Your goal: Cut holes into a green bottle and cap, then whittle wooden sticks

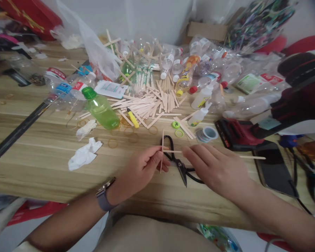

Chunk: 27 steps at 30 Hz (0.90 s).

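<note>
Between the thumb and fingers of my left hand (147,164) is a thin wooden stick (162,140), standing nearly upright in the view. My right hand (215,168) grips a longer wooden stick (252,157), whose left end meets the upright stick at my left fingertips. Together the sticks form a cross or T shape; the exact joint is partly hidden by my fingers. Under the hands lie black-handled scissors (182,169), blades toward me. A pile of flat wooden sticks (147,106) lies beyond them.
A green bottle (101,110), a yellow cutter (132,118) and rubber bands (112,142) lie ahead. White glue bottles (198,116), a wire spool (209,134), a phone (274,168) and a red-and-black power tool (238,134) are right. Many plastic bottles stand behind; crumpled white cloth (85,154) lies left.
</note>
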Each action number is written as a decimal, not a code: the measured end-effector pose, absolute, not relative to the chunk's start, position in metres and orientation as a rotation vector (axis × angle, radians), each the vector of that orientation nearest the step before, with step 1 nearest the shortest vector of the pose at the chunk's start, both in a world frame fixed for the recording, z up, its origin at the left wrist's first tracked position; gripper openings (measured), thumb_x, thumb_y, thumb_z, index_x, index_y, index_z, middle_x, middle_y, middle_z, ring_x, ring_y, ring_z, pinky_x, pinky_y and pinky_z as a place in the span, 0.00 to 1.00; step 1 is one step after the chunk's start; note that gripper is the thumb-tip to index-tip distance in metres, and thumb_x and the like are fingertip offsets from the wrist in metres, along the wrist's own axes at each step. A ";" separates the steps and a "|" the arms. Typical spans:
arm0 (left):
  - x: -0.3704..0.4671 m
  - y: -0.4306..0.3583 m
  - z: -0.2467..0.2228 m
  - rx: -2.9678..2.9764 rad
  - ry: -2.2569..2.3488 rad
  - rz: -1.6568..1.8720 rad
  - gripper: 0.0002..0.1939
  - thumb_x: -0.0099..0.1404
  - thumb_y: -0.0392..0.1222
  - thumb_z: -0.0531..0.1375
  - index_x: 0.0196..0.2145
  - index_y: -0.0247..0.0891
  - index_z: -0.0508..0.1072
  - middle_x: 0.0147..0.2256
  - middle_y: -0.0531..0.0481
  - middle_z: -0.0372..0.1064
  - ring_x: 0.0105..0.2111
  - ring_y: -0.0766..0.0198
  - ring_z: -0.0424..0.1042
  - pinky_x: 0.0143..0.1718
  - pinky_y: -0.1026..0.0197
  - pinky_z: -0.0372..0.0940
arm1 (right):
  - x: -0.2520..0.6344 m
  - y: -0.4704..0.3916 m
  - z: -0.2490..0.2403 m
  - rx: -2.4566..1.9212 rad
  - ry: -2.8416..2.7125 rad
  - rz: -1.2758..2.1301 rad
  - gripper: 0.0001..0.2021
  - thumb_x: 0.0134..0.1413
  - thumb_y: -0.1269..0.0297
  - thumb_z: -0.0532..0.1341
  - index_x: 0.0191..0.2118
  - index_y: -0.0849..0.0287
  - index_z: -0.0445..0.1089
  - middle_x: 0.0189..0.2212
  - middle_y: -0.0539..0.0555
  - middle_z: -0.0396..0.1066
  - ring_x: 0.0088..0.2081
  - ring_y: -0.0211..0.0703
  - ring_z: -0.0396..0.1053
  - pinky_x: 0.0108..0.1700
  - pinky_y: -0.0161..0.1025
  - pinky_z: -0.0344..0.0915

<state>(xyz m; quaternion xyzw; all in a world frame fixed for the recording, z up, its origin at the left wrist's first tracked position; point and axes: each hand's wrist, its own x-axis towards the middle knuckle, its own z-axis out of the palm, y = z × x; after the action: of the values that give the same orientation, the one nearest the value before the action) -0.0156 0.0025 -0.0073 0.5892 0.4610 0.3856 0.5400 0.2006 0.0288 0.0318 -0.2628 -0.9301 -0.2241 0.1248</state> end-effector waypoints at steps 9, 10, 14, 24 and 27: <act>-0.026 0.005 -0.007 1.325 0.909 0.829 0.13 0.69 0.45 0.55 0.46 0.38 0.75 0.37 0.51 0.78 0.39 0.63 0.76 0.41 0.64 0.67 | 0.193 0.023 0.039 -0.738 -2.736 -0.586 0.12 0.66 0.75 0.46 0.39 0.61 0.66 0.23 0.50 0.62 0.26 0.42 0.57 0.28 0.39 0.46; -0.026 0.005 -0.007 1.362 0.916 0.824 0.13 0.69 0.45 0.55 0.45 0.39 0.75 0.37 0.51 0.78 0.39 0.63 0.76 0.41 0.64 0.67 | 0.192 0.022 0.039 -0.741 -2.736 -0.556 0.13 0.66 0.75 0.45 0.37 0.60 0.66 0.23 0.50 0.62 0.25 0.42 0.58 0.28 0.39 0.47; -0.029 0.003 -0.004 1.628 0.974 0.802 0.13 0.71 0.46 0.53 0.41 0.40 0.76 0.35 0.53 0.77 0.36 0.65 0.75 0.39 0.66 0.65 | 0.192 0.018 0.039 -0.857 -2.751 -0.270 0.15 0.62 0.75 0.44 0.34 0.57 0.66 0.23 0.49 0.62 0.23 0.41 0.59 0.25 0.39 0.47; -0.026 -0.002 -0.010 2.329 1.033 0.785 0.14 0.73 0.40 0.48 0.46 0.34 0.71 0.39 0.46 0.77 0.37 0.61 0.75 0.39 0.61 0.68 | 0.193 0.026 0.039 -1.340 -2.510 1.161 0.15 0.63 0.60 0.49 0.27 0.59 0.63 0.21 0.48 0.61 0.24 0.36 0.57 0.27 0.34 0.49; -0.026 -0.003 -0.012 2.376 0.993 0.769 0.15 0.72 0.37 0.47 0.48 0.34 0.71 0.38 0.46 0.77 0.37 0.60 0.75 0.38 0.60 0.68 | 0.191 0.034 0.040 -1.373 -2.305 1.665 0.18 0.61 0.53 0.50 0.27 0.60 0.66 0.21 0.49 0.58 0.24 0.36 0.54 0.26 0.33 0.50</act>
<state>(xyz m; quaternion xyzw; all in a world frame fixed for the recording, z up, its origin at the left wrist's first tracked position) -0.0259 -0.0033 -0.0121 0.8614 0.3601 0.2789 0.2248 0.1915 0.0338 0.0399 -0.4348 -0.7300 0.5272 -0.0082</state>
